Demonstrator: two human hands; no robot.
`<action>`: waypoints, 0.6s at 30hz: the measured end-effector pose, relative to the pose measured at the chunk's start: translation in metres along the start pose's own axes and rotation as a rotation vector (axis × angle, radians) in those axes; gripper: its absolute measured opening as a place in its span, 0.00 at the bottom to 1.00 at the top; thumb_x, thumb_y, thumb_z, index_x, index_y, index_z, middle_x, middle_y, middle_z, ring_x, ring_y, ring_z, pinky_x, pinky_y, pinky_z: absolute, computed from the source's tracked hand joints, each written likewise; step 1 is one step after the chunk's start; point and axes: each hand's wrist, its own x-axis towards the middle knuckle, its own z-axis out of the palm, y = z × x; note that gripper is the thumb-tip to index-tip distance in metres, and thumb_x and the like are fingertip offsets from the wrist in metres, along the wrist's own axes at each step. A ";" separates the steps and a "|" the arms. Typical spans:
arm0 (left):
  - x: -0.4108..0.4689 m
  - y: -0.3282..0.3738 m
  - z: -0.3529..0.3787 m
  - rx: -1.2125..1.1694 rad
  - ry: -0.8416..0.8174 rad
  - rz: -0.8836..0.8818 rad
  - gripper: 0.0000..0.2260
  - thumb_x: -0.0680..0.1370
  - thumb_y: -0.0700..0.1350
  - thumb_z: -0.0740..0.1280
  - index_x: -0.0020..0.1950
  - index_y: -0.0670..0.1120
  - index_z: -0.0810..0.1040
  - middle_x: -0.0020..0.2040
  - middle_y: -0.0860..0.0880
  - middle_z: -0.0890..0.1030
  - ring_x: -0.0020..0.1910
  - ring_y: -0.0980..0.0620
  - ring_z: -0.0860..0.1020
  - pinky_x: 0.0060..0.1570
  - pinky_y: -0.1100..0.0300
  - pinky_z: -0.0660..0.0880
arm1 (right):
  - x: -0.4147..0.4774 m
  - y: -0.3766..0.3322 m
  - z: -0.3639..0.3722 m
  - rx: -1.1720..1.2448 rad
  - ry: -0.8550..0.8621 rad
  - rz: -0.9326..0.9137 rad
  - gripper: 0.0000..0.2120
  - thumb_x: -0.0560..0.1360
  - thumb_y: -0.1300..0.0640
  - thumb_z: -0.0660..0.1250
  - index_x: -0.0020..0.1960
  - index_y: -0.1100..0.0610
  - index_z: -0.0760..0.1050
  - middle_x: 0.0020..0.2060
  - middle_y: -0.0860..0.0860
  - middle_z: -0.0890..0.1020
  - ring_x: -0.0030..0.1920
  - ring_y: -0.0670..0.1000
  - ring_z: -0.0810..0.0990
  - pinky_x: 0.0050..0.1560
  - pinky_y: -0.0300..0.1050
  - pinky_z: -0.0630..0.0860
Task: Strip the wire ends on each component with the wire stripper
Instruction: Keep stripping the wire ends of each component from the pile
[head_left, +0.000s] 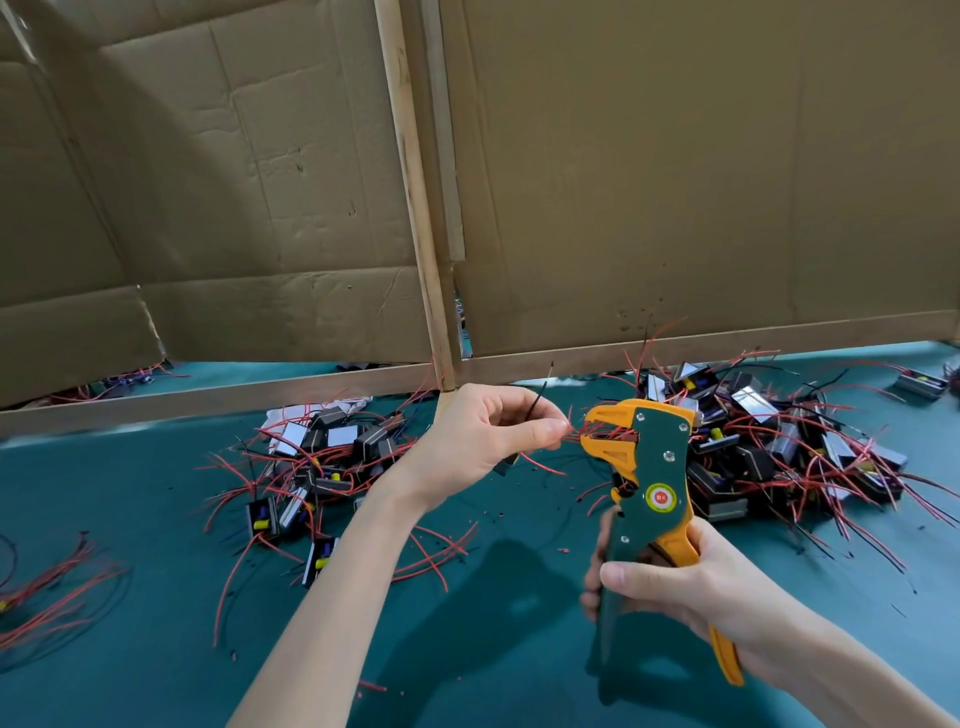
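Cardboard sheets (675, 156), brown and creased, form the wall behind the bench, braced by pale wooden battens (208, 400). Below them lies a teal cloth-covered table (156, 649) speckled with small bits of insulation. A large heap of black box-shaped components with red and black leads (779, 431) sits at the right, a smaller heap of the same parts (322, 452) at centre left, and a loose bundle of red wires (47, 587) at the left edge. The right hand (691, 582) is clenched round the handles of the green and orange wire stripper (649, 467), held upright above the table. The left hand (478, 441) pinches thin red wire ends (576, 431) that reach into the tool's orange jaws. A round yellow and red sticker (661, 498) marks the tool; its writing is too small to read
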 end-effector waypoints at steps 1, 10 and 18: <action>0.000 0.000 -0.001 0.003 -0.008 -0.007 0.07 0.76 0.41 0.70 0.39 0.50 0.81 0.34 0.55 0.80 0.37 0.53 0.72 0.38 0.58 0.67 | 0.000 0.000 0.000 -0.005 0.003 0.004 0.26 0.49 0.50 0.87 0.42 0.58 0.83 0.41 0.64 0.83 0.42 0.65 0.84 0.44 0.51 0.81; -0.003 0.004 -0.005 0.089 -0.125 -0.064 0.06 0.77 0.41 0.68 0.41 0.48 0.80 0.34 0.56 0.79 0.35 0.57 0.72 0.35 0.61 0.68 | -0.003 -0.003 0.005 -0.046 0.017 0.047 0.18 0.51 0.60 0.84 0.39 0.56 0.84 0.41 0.65 0.84 0.39 0.63 0.85 0.39 0.45 0.81; -0.003 0.004 -0.009 0.141 -0.144 -0.063 0.05 0.77 0.42 0.68 0.42 0.46 0.80 0.32 0.56 0.79 0.31 0.60 0.71 0.31 0.69 0.67 | -0.004 -0.001 0.003 -0.129 0.073 0.086 0.21 0.59 0.64 0.79 0.49 0.65 0.76 0.41 0.67 0.83 0.39 0.65 0.84 0.41 0.47 0.81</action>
